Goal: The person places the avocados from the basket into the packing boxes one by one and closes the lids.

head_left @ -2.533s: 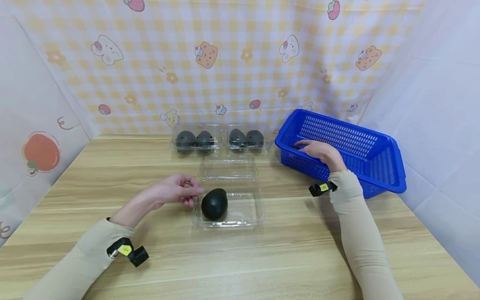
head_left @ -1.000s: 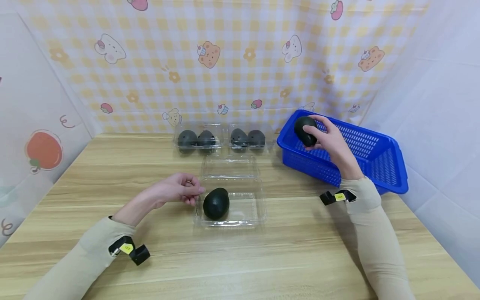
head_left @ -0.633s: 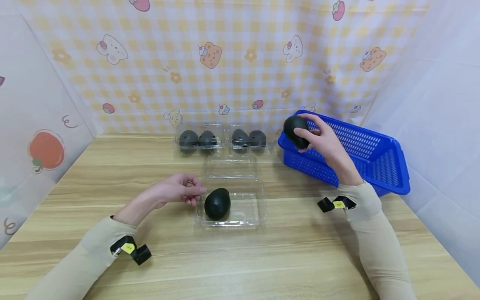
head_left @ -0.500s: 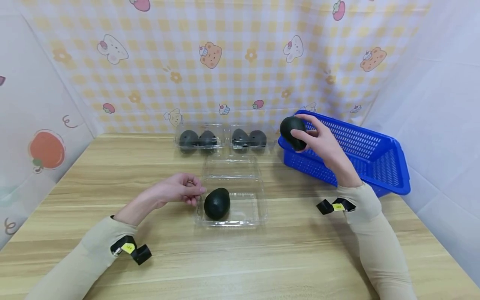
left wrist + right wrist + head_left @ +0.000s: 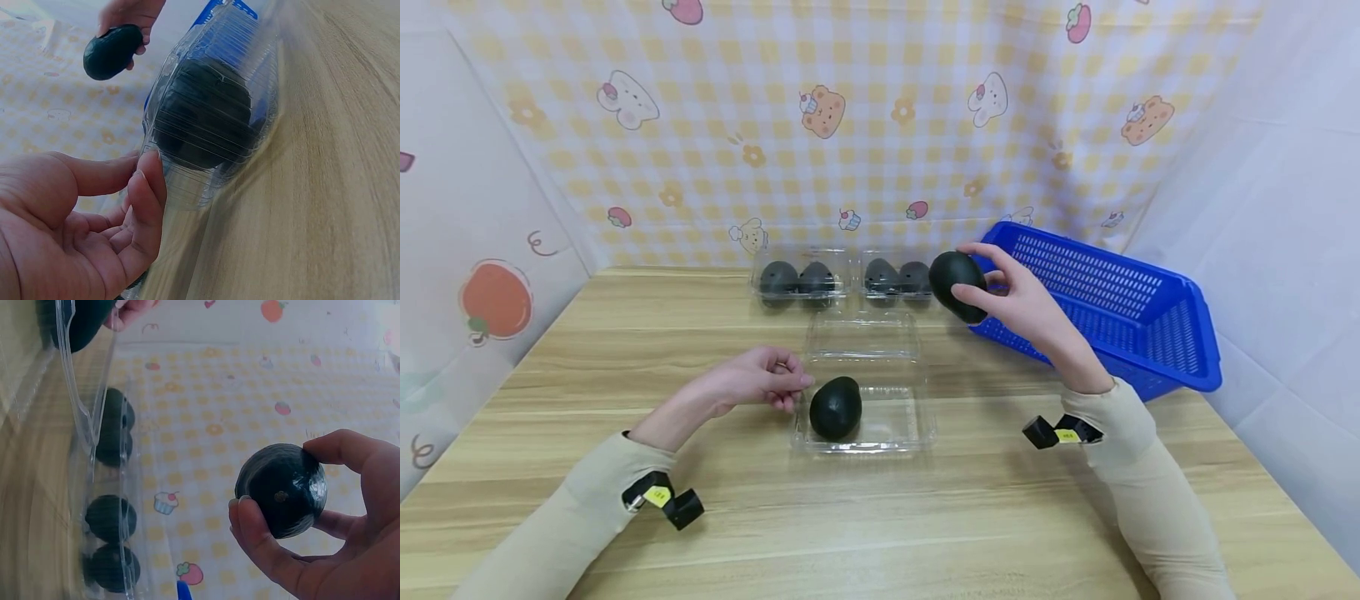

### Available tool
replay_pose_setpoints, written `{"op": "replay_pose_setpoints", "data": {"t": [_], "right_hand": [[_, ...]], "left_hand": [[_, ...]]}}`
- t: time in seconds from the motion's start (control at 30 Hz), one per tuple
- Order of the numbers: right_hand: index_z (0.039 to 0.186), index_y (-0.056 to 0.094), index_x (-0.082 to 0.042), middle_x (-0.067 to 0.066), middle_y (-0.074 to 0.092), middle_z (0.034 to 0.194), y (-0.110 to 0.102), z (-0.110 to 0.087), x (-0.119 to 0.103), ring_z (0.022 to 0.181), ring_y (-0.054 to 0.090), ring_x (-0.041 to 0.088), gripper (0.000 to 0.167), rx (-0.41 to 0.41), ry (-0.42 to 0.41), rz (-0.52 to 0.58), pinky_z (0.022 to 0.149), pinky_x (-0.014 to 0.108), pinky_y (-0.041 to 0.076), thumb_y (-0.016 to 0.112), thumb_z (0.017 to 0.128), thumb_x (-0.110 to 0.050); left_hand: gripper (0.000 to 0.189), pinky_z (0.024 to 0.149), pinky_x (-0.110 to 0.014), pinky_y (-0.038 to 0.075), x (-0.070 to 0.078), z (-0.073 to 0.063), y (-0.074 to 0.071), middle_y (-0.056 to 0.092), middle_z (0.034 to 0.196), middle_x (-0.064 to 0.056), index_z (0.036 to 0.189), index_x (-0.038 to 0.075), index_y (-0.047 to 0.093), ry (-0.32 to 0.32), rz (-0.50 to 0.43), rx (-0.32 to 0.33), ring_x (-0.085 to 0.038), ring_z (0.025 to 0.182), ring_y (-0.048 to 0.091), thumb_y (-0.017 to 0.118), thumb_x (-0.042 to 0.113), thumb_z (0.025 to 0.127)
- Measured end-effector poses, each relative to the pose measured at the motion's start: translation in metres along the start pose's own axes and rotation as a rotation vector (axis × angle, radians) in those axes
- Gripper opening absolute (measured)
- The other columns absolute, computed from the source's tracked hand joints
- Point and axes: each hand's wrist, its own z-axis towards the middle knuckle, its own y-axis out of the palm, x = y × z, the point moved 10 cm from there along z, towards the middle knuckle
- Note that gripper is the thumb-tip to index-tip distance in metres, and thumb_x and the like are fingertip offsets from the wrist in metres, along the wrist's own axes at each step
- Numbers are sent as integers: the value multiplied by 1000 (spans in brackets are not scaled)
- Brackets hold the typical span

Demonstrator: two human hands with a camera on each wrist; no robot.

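My right hand (image 5: 1018, 304) holds a dark green avocado (image 5: 957, 287) in the air, left of the blue basket. In the right wrist view the fingers and thumb grip that avocado (image 5: 282, 490) from both sides. On the table lies an unfolded clear plastic clamshell box (image 5: 895, 412) with one avocado (image 5: 836, 408) in its left half. My left hand (image 5: 752, 382) pinches the box's left rim between thumb and fingers, as the left wrist view shows with the hand (image 5: 94, 219) at the rim.
Two closed clear boxes stand at the back, the left box (image 5: 797, 279) and the right box (image 5: 883, 277), each with two avocados inside. A blue perforated basket (image 5: 1180, 333) stands at the back right. Behind the table (image 5: 865, 533) hangs a checked cloth (image 5: 880, 167).
My right hand reached into the basket, came out gripping an avocado and moved left and slightly down, towards the open box. My left hand has stayed at the box's rim.
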Motion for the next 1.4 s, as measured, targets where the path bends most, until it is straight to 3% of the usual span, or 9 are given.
{"op": "replay_pose_setpoints", "data": {"t": [0.2, 0.43, 0.67, 1.13, 1.4], "right_hand": [[147, 47, -26, 17, 60, 126, 14, -5, -9, 115, 60, 30, 56, -37, -24, -54, 85, 45, 52, 71, 96, -32], [141, 47, -28, 14, 66, 109, 41, -15, -17, 93, 70, 25, 55, -132, -43, -127, 81, 43, 52, 74, 93, -33], [140, 43, -24, 10, 70, 102, 69, -24, -11, 81, 71, 17, 59, -223, -17, -188, 70, 39, 56, 75, 92, -33], [130, 49, -17, 1, 68, 84, 117, -33, -7, 74, 65, 17, 54, -299, -62, -259, 64, 34, 51, 76, 89, -40], [120, 50, -15, -4, 64, 74, 137, -36, -4, 61, 59, 11, 46, -280, -137, -315, 55, 28, 47, 74, 91, -40]], "left_hand": [[15, 63, -22, 54, 1, -1, 0, 64, 79, -8, 99, -2, 54, 2, 5, 0, -13, 67, 64, 63, 11, 101], [15, 63, -21, 54, 1, 0, 0, 64, 79, -7, 99, -2, 54, 0, 3, 3, -13, 67, 64, 63, 11, 101], [16, 63, -22, 54, 1, 0, 1, 64, 78, -8, 99, -2, 54, 4, 8, -3, -13, 67, 64, 63, 11, 101], [16, 63, -22, 54, 2, -1, 0, 64, 79, -8, 99, -1, 54, 12, 14, -1, -13, 67, 64, 62, 12, 101], [15, 64, -22, 55, 3, -1, 2, 64, 78, -8, 99, -2, 54, 9, 10, -5, -13, 67, 65, 62, 11, 101]]}}
